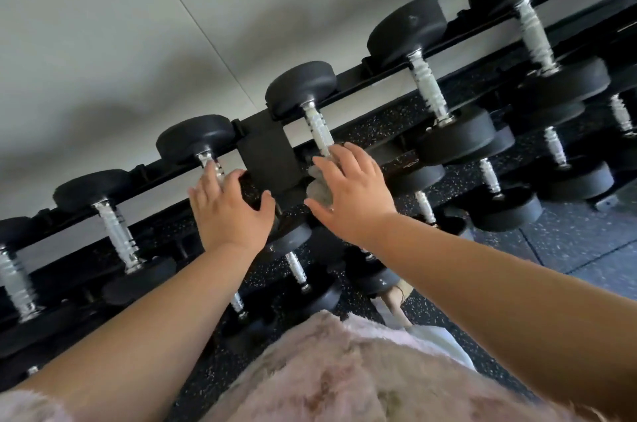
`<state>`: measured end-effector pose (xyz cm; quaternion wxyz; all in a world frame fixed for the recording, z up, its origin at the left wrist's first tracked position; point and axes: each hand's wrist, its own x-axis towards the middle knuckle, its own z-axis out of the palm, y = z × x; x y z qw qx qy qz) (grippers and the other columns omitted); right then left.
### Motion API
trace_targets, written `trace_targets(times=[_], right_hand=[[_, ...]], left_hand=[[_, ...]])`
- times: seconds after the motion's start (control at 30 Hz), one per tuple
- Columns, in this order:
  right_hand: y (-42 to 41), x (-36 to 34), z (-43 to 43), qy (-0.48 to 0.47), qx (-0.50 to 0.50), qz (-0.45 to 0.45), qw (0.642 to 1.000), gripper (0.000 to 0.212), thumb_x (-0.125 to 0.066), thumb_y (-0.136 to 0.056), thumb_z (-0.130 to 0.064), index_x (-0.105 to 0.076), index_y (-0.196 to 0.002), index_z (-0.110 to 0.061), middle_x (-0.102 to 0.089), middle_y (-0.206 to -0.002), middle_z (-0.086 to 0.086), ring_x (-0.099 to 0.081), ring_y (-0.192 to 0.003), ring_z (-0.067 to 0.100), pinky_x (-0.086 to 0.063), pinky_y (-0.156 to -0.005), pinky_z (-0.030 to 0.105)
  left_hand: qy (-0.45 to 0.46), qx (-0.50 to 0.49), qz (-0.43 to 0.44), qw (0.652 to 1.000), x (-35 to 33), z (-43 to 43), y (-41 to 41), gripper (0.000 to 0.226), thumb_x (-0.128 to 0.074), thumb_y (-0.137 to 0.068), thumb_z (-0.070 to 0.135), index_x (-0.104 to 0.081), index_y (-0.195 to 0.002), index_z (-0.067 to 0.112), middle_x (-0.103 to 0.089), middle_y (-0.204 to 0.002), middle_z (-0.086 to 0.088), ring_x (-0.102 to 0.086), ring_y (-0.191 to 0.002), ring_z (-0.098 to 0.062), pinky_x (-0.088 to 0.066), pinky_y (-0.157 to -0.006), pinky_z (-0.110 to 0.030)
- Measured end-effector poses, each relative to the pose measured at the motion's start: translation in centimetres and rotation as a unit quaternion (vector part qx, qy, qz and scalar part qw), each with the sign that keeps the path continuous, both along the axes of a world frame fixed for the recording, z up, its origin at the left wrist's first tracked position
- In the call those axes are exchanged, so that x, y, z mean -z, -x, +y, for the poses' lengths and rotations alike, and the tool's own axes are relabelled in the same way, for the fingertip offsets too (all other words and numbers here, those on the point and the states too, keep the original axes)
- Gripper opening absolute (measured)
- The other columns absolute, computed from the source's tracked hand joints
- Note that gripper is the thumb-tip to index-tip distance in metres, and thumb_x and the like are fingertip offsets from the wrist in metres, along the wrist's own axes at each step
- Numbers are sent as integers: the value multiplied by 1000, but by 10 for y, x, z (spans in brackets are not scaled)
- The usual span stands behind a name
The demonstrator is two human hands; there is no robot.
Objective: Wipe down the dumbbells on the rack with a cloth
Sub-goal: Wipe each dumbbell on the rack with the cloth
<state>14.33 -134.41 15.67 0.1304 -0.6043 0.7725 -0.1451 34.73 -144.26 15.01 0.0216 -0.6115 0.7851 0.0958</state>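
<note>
Top row of the rack (265, 152): cloth (319, 185) under the right hand (351, 190).
The right hand's fingers are fairly straight and press the grey cloth onto the near end of a dumbbell (319, 127), whose handle runs on past the fingertips. The left hand (231, 211) is released, fingers spread over the neighbouring dumbbell (194, 139), just beside the right thumb; contact unclear.

A row of dumbbells (300, 87) was laid across the top tier of the rack (386, 68), with the wall (138, 42) behind. Lower dumbbells (558, 149) were held on the tiers below, above the floor (586, 249). The left hand (231, 211) was placed left of the bracket (265, 152), the right hand (351, 194) right of it, with the cloth (319, 183) under the right hand.
</note>
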Motion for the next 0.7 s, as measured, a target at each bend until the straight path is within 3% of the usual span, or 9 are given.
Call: trace_targets(times=[0.1, 0.17, 0.23, 0.3, 0.37, 0.47, 0.57, 0.63, 0.7], right_hand=[[27, 11, -4, 1, -31, -1, 1000, 59, -53, -91, -66, -57, -136, -28, -46, -145, -1, -40, -138, 25, -42, -112, 44], [52, 14, -4, -47, 14, -79, 996, 59, -47, -94, -68, -57, -137, -29, -48, -142, -4, -47, -129, 20, -47, -105, 38], [69, 21, -5, -86, 99, -203, 970, 51, -42, -100, -61, -60, -134, -28, -54, -133, -3, -57, -115, 18, -55, -99, 38], [74, 25, -9, -98, 157, -262, 947, 42, -40, -104, -52, -62, -128, -25, -60, -119, -2, -60, -104, 17, -56, -94, 38], [66, 25, -10, -81, 144, -244, 956, 40, -37, -108, -44, -63, -127, -21, -59, -122, 1, -59, -108, 19, -53, -95, 35], [36, 16, -6, 0, 24, -144, 989, 41, -36, -110, -36, -65, -130, -17, -54, -138, 4, -49, -128, 22, -45, -109, 38], [17, 13, -2, 88, -105, -30, 990, 39, -45, -105, -41, -69, -124, -17, -58, -134, 4, -49, -132, 27, -47, -103, 48], [28, 12, -2, 46, -116, 15, 992, 49, -49, -99, -57, -63, -131, -22, -54, -138, 1, -46, -134, 25, -46, -107, 46], [44, 12, 2, -38, -35, -8, 999, 63, -45, -94, -73, -53, -139, -29, -47, -140, -2, -44, -132, 21, -45, -109, 41]], left_hand=[[-12, -22, -11, 1000, 0, 0, 3, 50, -57, -93, 58, -64, -134, 30, -24, -172, -3, -21, -156, -31, -24, -128, -51], [-13, -16, -24, 999, 0, 0, 3, 43, -57, -93, 57, -71, -125, 31, -31, -170, 0, -22, -154, -31, -30, -125, -49], [-10, -10, -35, 999, 1, 0, 2, 40, -58, -92, 56, -75, -119, 31, -36, -167, 1, -23, -153, -31, -33, -123, -49], [-8, -10, -36, 999, 1, 0, 3, 38, -58, -92, 55, -75, -116, 31, -39, -165, 1, -23, -153, -32, -34, -122, -48], [-6, -9, -35, 999, 1, 0, 3, 37, -59, -92, 53, -76, -115, 29, -42, -163, 0, -24, -152, -34, -35, -121, -49], [-2, -2, -23, 1000, 3, 1, 2, 38, -61, -91, 52, -77, -113, 25, -47, -160, 0, -26, -151, -35, -39, -118, -52], [-1, 7, -10, 1000, 3, 1, 0, 39, -60, -91, 51, -77, -113, 23, -48, -158, -2, -25, -151, -36, -39, -117, -53], [-7, 1, -5, 1000, 1, 2, 0, 39, -60, -91, 52, -76, -114, 25, -45, -160, -1, -23, -152, -34, -38, -118, -51], [-10, -3, -3, 1000, -2, 3, 1, 39, -60, -92, 53, -75, -116, 26, -43, -162, -1, -22, -153, -32, -36, -120, -49]])
